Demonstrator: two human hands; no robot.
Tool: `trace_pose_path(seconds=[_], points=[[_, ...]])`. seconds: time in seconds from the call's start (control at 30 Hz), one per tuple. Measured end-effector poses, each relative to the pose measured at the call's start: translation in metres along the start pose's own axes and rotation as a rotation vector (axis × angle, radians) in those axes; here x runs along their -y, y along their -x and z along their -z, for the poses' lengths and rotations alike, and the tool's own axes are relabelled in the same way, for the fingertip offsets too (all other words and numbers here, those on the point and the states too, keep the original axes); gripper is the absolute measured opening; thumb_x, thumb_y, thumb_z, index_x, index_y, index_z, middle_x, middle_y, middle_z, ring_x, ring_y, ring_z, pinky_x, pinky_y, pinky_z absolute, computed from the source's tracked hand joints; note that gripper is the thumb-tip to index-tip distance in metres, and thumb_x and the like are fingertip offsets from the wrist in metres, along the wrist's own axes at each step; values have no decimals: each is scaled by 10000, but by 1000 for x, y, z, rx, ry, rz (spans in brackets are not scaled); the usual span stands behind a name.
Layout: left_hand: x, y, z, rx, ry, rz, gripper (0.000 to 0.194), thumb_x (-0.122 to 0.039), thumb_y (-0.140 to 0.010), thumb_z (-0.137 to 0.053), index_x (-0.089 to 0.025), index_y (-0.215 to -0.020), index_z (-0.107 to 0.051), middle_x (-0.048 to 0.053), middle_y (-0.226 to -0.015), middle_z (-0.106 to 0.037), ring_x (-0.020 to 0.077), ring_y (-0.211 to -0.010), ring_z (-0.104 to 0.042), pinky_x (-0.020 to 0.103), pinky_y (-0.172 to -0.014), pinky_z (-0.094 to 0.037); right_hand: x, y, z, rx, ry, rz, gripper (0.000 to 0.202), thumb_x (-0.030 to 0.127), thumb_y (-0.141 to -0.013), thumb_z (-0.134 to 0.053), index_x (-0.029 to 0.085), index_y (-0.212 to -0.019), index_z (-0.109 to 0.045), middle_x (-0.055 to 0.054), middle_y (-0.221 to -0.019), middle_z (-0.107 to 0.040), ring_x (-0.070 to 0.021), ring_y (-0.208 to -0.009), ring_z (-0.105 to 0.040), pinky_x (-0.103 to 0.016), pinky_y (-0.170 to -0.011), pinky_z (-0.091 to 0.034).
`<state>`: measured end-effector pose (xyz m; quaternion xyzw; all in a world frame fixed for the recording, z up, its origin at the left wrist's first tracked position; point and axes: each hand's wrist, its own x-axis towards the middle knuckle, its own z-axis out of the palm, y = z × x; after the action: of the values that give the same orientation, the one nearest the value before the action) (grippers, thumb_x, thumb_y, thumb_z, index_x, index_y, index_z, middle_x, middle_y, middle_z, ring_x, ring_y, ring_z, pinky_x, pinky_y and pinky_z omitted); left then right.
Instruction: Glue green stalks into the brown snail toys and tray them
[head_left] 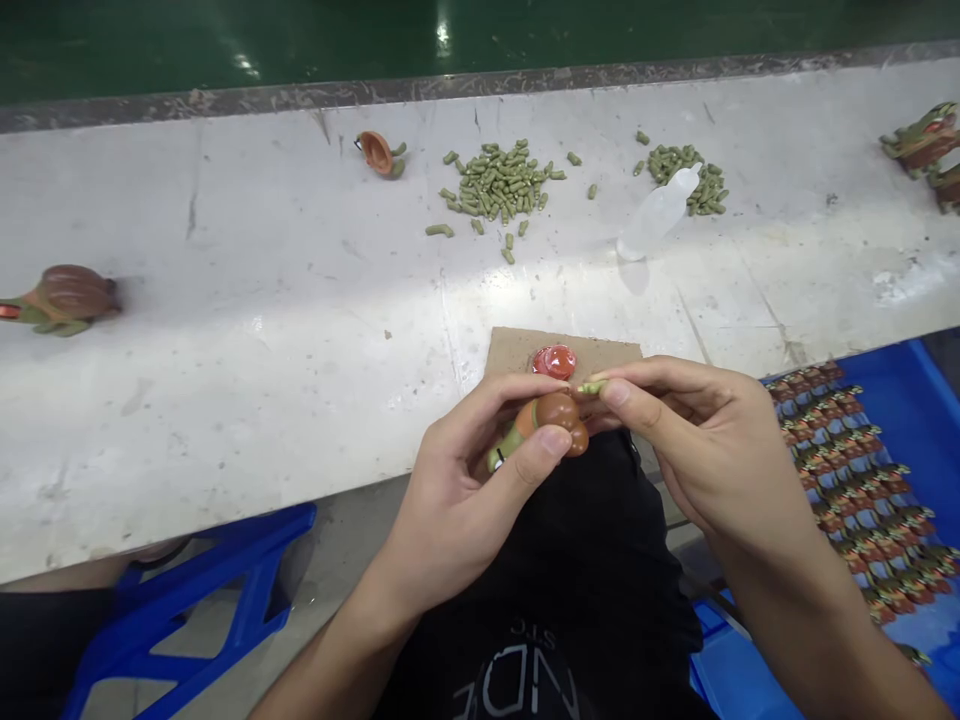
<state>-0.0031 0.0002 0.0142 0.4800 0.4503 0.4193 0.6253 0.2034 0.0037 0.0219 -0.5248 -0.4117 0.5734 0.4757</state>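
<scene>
Fingers of left hand (457,490) curl around a small toy turtle (541,425), thumb pressed on its brown shell; green head with pale band points down-left into the palm. Right hand (701,440) pinches a small green peg (592,386) between thumb and forefinger, tip just beside the shell's upper edge. Both held over the counter's near edge, above a cardboard square (517,350) carrying a red cap (555,361). Green pegs in two heaps (499,182) toward the far edge, clear bottle (654,216) lying near them. Finished turtle (64,298) at the left edge. Blue tray (922,400) of turtles at right.
</scene>
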Motion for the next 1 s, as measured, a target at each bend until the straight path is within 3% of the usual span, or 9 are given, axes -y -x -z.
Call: trace_pose_path(seconds=[0.3,0.53,0.77,1.0], points=[[1,-1,0,14,-13,16,114,-342,-1140,-835,-276,-1233,-840,16,-1072,-895,204,-960,-858,353,-919,-717,3,0,-1,-34,99,39,89,216,-1018,-946,290,-975,-973,-21,-947,-943,-230,-837,-931,-312,-796,-806],[4,-1,1,18,-45,3,123,-331,-1135,-842,-282,-1247,-843,11,-1131,-896,198,-1011,-854,328,-919,-698,6,0,0,-38,204,71,93,209,-995,-958,298,-971,-975,-1,-942,-944,-223,-824,-927,-272,-740,-777],[7,3,4,31,-133,-81,158,-324,-1127,-880,-332,-1282,-857,-14,-1208,-866,178,-1125,-826,315,-1009,-650,11,9,4,2,427,193,126,194,-1045,-912,309,-1061,-960,23,-1075,-954,-217,-973,-925,-312,-893,-752],[8,6,7,49,-173,-132,195,-309,-1122,-884,-339,-1312,-850,11,-1222,-857,215,-1151,-813,350,-983,-644,11,14,1,-5,537,284,202,167,-1081,-854,350,-1087,-940,32,-1101,-949,-227,-976,-916,-351,-879,-757]])
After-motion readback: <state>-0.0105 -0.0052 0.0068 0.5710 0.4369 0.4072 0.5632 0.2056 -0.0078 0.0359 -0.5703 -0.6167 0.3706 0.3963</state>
